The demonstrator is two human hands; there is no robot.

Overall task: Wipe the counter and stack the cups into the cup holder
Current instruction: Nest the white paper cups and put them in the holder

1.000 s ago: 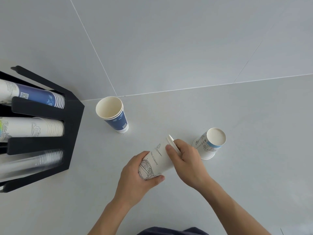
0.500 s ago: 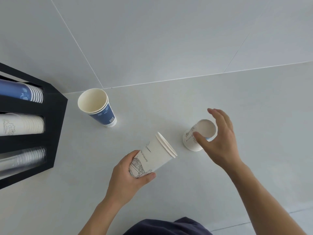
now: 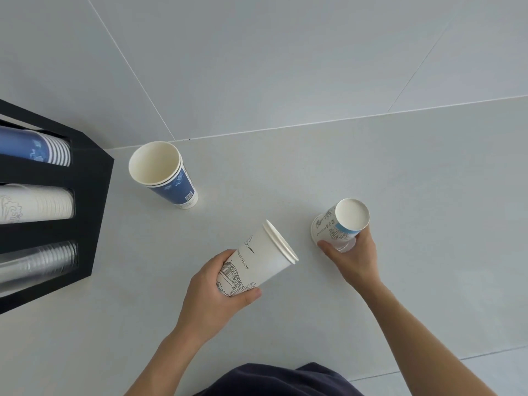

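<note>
My left hand (image 3: 213, 295) grips a stack of white cups with line drawings (image 3: 258, 257) by its base, tilted with the rims pointing up and right. My right hand (image 3: 353, 257) holds a smaller white cup with blue band (image 3: 340, 224), which stands upside down, base up, at the counter's right. A stack of blue cups (image 3: 168, 175) stands upright, mouth open, near the back wall. The black cup holder (image 3: 88, 207) is at the left, with rows of blue, white and clear cups lying in its slots.
The pale grey counter (image 3: 414, 181) meets a tiled wall at the back. Its front edge runs along the bottom right, with floor beyond. My dark clothing shows at the bottom middle.
My right hand left the white stack's rim, reached right and closed on the upside-down cup. The left hand kept the stack, tilted the same way.
</note>
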